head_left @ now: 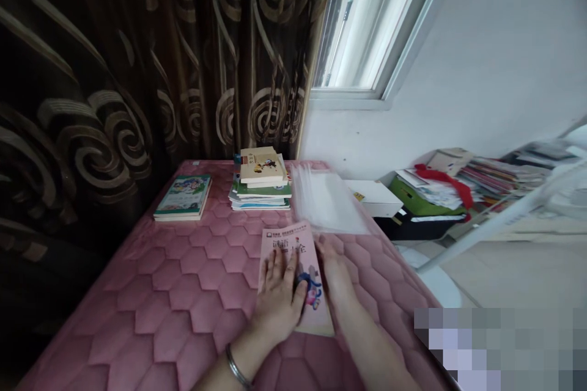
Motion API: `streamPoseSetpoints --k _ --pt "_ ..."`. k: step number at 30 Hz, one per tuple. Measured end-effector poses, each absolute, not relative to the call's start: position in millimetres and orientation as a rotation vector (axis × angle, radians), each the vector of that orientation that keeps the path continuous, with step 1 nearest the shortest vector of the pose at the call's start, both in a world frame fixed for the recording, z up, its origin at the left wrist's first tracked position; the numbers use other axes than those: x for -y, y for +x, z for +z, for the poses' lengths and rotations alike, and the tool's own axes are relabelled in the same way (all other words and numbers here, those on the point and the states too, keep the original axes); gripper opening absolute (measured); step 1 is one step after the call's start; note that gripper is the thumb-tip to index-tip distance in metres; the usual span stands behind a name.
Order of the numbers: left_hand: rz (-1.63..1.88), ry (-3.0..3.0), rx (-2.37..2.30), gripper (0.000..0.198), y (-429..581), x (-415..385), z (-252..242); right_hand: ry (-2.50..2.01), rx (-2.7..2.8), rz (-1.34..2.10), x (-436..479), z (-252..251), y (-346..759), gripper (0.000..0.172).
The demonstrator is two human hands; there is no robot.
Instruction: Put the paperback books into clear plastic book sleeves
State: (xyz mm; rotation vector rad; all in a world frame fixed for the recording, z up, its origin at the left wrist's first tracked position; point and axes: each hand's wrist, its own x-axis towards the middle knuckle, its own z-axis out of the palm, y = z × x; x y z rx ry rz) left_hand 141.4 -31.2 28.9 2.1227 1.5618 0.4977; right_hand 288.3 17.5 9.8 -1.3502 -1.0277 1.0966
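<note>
A pink paperback book [300, 317] with a cartoon figure on its cover lies on the pink quilted bed surface [174, 293]. My left hand [280, 299] rests flat on the cover, fingers spread, a silver bangle at the wrist. Along the book's right edge is my right hand [337, 278], slightly blurred, its fingers stretched out and touching the side. Beyond the book stands a stack of books [261, 180] with a tan one on top. To the left lies a smaller pile of books [183, 197] with a green cover. Clear plastic sleeves [323, 198] are spread right of the stack.
A dark patterned curtain [220, 61] hangs behind the bed beside a window [362, 18]. At the right are a white box [375, 197], a black box [419, 226] piled with papers and a red cloth [447, 182], and a white fan stand [481, 226].
</note>
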Motion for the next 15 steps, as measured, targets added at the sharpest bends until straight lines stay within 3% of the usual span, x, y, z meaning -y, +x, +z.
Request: streamPoseSetpoints --k 5,9,15 --pt "0.452 2.283 -1.709 0.058 153 35 19 -1.707 1.368 0.824 -21 30 303 0.031" --pt "0.436 2.242 -1.77 0.054 152 36 27 -1.988 1.635 0.484 -15 35 299 0.036" --pt "0.361 1.874 -2.038 0.046 119 12 46 -2.071 1.768 0.29 -12 23 296 0.042"
